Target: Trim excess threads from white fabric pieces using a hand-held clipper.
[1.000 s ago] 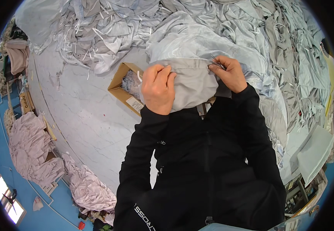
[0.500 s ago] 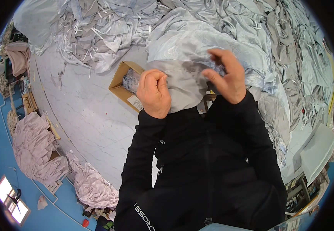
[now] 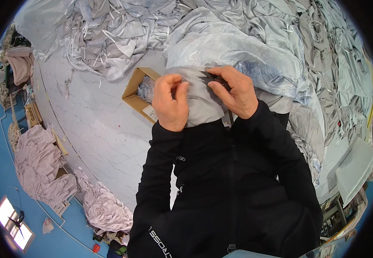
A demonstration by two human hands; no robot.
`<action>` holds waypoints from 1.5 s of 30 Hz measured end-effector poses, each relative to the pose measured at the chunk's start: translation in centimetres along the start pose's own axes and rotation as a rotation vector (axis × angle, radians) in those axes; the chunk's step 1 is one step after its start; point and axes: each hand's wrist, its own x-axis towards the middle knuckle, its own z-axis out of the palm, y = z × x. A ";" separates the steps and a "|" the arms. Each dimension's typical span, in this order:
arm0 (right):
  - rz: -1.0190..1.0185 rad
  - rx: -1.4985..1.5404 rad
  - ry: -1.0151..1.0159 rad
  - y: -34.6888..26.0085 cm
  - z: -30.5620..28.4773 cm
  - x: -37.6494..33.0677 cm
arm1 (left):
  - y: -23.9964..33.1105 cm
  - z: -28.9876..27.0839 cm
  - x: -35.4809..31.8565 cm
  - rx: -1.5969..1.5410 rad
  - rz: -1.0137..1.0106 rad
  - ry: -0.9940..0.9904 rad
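Close to my body, my left hand (image 3: 172,103) is closed in a pinch at the left edge of a grey cloth (image 3: 201,101). A thin line, looking like a thread, runs from these fingertips toward the dark blades of thread snips (image 3: 207,78). My right hand (image 3: 235,91) is closed round the snips, their blades pointing left over the cloth. Most of the snips' body is hidden by my fingers. The grey cloth joins a pale blue-white patterned fabric (image 3: 220,47) spreading away from me.
Left of my left hand stands an open cardboard box (image 3: 134,88) with fluffy scraps inside. Grey fabric (image 3: 109,38) is heaped along the table's far side, more fabric (image 3: 345,64) on the right. Pinkish cloth bundles (image 3: 40,165) lie beyond the marble-patterned table (image 3: 96,124).
My right hand has moved left and closed round the snips, bringing their blades near my left hand. My left hand stays nearly in place, its fingers turned slightly.
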 end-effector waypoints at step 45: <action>-0.305 -0.333 0.028 -1.5 1.9 0.8 | -1.1 0.2 -0.6 0.155 0.178 0.056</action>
